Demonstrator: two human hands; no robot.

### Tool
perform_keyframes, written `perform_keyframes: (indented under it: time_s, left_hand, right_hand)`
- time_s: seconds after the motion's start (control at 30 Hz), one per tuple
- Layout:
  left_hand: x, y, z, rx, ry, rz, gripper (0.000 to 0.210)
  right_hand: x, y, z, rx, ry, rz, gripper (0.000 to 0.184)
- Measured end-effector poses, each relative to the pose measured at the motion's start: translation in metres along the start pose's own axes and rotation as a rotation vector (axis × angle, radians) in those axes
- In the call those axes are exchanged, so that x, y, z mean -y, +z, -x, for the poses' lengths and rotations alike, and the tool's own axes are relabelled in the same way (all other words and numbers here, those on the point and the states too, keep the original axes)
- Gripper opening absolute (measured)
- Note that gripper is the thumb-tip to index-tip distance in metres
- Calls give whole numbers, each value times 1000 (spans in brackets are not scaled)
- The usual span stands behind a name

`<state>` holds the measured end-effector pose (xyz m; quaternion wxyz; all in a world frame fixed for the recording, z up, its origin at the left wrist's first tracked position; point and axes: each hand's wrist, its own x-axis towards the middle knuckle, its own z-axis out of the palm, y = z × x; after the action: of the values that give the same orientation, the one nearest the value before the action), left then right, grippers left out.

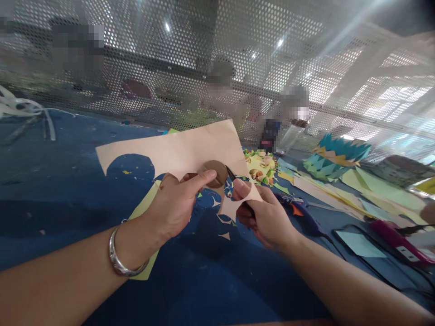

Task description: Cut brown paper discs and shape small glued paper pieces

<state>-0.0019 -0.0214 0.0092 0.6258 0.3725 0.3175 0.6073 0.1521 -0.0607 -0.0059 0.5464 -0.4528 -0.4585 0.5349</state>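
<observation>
My left hand pinches a sheet of pale peach paper, its thumb pressing a flat brown disc against the sheet. Rounded bites are cut out of the sheet's lower edge. My right hand is closed around scissors; their dark blade tips meet the paper at the disc's right edge, while the handles are mostly hidden in the fingers. A partly cut strip of the same paper hangs by the right hand. Beneath the left wrist lies a yellow-green sheet.
Paper scraps dot the blue table. To the right are a glue gun, paper strips, a teal paper crown-like piece, and a purple power strip with cables. A perforated metal screen stands behind, with people beyond.
</observation>
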Motion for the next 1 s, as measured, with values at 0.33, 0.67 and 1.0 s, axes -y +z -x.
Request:
perform_keyframes:
  time_s: [0.33,0.67,1.0]
  left_hand:
    - [-1,-5,-3,93,8,-88,9]
    - [-2,-8,-5,111,11,-156,13]
    - [0,-6,-4,31,-69,-181,17]
  right_hand:
    - [5,2,0,43,-26,22,52]
    - [2,-2,-1,36,-84,183,53]
    - [2,-2,-2,115,-8,71,51]
